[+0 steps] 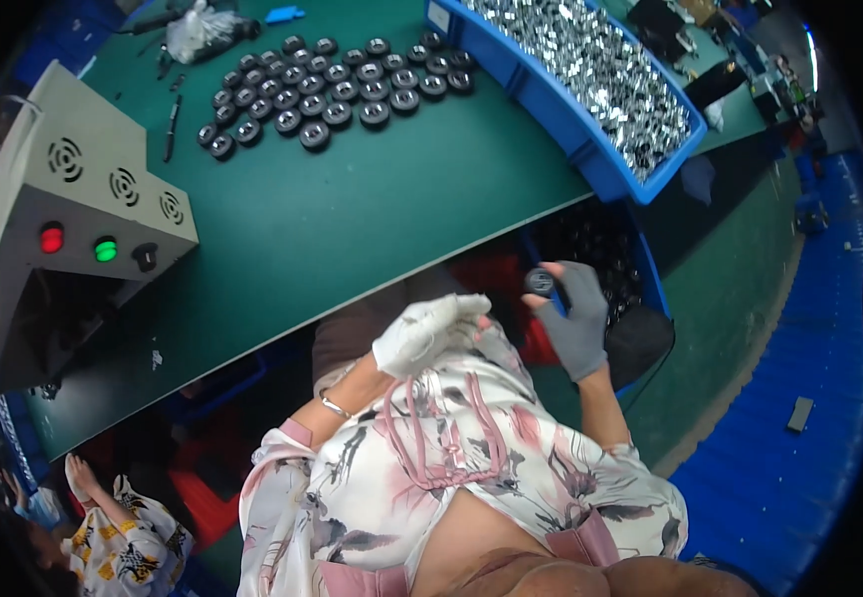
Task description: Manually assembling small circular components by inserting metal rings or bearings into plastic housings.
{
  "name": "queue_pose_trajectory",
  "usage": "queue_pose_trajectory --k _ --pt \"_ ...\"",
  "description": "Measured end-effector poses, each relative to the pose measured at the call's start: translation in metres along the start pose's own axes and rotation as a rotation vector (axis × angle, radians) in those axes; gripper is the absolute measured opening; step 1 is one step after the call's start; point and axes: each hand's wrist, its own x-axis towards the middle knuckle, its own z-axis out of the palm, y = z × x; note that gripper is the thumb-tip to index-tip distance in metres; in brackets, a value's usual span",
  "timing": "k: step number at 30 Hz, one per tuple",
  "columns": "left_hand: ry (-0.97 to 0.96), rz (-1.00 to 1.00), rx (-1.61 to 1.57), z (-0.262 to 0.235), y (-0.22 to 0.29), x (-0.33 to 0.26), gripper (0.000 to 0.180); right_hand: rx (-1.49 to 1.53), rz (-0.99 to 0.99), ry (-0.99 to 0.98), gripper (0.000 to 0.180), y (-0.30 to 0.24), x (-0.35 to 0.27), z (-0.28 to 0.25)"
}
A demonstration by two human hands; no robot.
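My right hand (578,313), in a grey glove with bare fingertips, pinches a small black round part (539,283) between thumb and fingers. It is beyond the table's front edge, beside a lower blue bin (653,284) filled with dark parts. My left hand (429,333) wears a white glove and is in front of my body, fingers stretched toward the right hand. Nothing shows in it, though its palm side is partly hidden. On the green table (352,214), several black round parts (342,92) with shiny centres lie grouped at the far side.
A blue bin (575,149) full of shiny metal pieces (600,80) stands on the table's right end. At left is a grey machine housing (103,189) with red and green buttons. A pen (172,129) and plastic bag (200,35) lie far left. Another person (123,532) sits lower left.
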Motion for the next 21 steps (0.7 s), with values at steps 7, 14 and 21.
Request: queue_pose_trajectory --k 7,14,21 --pt "0.019 0.083 0.446 0.037 0.079 -0.044 0.045 -0.081 -0.13 0.121 0.038 -0.042 0.065 -0.029" --pt "0.212 0.118 0.892 0.054 0.174 -0.043 0.034 0.028 -0.455 -0.059 0.021 -0.081 0.307 0.113" --pt "0.384 0.557 1.279 -0.005 0.185 -0.003 0.026 -0.217 -0.273 -0.485 0.045 -0.115 0.439 0.244"
